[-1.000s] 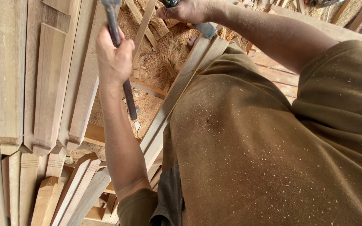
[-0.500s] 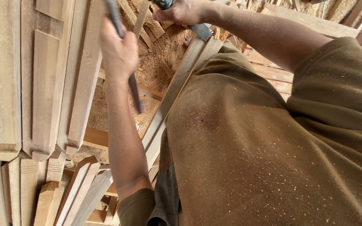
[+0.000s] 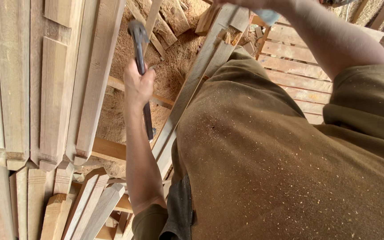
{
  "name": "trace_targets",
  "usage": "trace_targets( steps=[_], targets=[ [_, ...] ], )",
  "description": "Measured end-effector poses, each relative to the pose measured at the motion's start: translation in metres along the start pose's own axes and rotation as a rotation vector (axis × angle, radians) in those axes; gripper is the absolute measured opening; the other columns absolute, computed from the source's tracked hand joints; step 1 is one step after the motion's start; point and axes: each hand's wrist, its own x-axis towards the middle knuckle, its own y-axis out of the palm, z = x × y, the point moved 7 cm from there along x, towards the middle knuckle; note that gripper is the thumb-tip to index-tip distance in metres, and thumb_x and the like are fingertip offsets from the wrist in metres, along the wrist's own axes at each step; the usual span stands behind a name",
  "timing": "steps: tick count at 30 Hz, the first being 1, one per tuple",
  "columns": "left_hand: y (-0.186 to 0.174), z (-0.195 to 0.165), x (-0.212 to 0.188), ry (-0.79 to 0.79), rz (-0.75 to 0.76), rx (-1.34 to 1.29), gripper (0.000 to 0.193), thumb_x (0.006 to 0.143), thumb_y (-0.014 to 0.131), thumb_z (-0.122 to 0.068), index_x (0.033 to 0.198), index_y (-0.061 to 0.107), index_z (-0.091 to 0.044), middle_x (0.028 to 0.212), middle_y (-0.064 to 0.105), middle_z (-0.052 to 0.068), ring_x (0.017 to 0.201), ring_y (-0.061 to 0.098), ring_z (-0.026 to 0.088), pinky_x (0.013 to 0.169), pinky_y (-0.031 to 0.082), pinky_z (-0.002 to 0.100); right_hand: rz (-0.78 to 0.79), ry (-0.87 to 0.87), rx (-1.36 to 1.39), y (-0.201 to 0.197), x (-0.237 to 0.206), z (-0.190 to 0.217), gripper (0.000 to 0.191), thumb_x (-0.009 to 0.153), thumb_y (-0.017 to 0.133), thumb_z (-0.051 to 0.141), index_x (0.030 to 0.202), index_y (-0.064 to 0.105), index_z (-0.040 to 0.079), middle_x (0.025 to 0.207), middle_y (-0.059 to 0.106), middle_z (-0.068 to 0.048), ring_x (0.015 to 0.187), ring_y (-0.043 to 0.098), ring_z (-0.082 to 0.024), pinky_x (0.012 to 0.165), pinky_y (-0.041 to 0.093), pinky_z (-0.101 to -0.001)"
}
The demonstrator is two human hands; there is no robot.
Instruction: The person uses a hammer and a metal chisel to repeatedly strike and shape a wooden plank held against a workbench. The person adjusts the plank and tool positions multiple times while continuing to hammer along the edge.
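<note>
This is a woodworking shop, a rough carpentry space rather than a home or office. Stacks of sawn timber boards [image 3: 54, 84] with notched, shaped ends fill the left side, standing close together, and shorter cut pieces [image 3: 90, 204] crowd the near left corner. Sawdust [image 3: 174, 66] lies thick on the floor in the middle, with offcuts [image 3: 174, 15] scattered over it at the far end. A slatted wooden frame [image 3: 294, 66] lies at the far right. A long pale batten [image 3: 192, 84] runs diagonally through the middle. Fine wood dust speckles the person's brown shirt [image 3: 281, 169], and a dark metal hammer [image 3: 141, 66] is in hand.
</note>
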Motion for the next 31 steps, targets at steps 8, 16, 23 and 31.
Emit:
trace_targets(
  steps=[8,16,23,31],
  targets=[
    [0.018,0.061,-0.034,-0.143,-0.035,-0.076,0.016,0.085,0.061,-0.005,0.089,0.047,-0.013,0.072,0.048,0.000,0.055,0.047,0.011,0.054,0.046,0.030,0.151,-0.088,-0.226,0.073,-0.041,0.004,0.065,0.092,0.071,0.006,0.152,0.053,0.023,0.087,0.070,-0.010,0.054,0.061,-0.019,0.049,0.056,-0.0328],
    [0.020,0.090,-0.061,-0.141,-0.107,-0.146,0.016,0.087,0.063,-0.008,0.089,0.047,-0.011,0.077,0.049,-0.001,0.060,0.050,0.009,0.057,0.049,0.028,-0.014,-0.116,-0.219,0.084,-0.088,-0.042,0.061,0.086,0.072,0.008,0.143,0.050,0.015,0.089,0.068,-0.007,0.056,0.060,-0.015,0.050,0.054,-0.0320],
    [0.022,0.097,-0.084,-0.105,-0.249,-0.319,0.016,0.086,0.065,-0.005,0.088,0.049,-0.007,0.071,0.049,0.002,0.052,0.051,0.011,0.047,0.043,0.028,0.043,-0.051,-0.327,0.087,-0.056,-0.045,0.027,0.097,0.070,0.016,0.122,0.061,0.011,0.071,0.064,-0.006,0.051,0.058,-0.021,0.046,0.050,-0.0373],
    [0.007,0.157,-0.145,-0.259,-0.548,-0.381,0.018,0.090,0.070,-0.012,0.095,0.053,-0.009,0.077,0.053,0.002,0.068,0.055,0.013,0.060,0.047,0.031,-0.008,-0.306,-0.414,0.084,0.000,0.027,0.041,0.084,0.082,0.017,0.122,0.067,0.011,0.100,0.073,-0.014,0.083,0.074,-0.029,0.062,0.059,-0.0414]
  ],
)
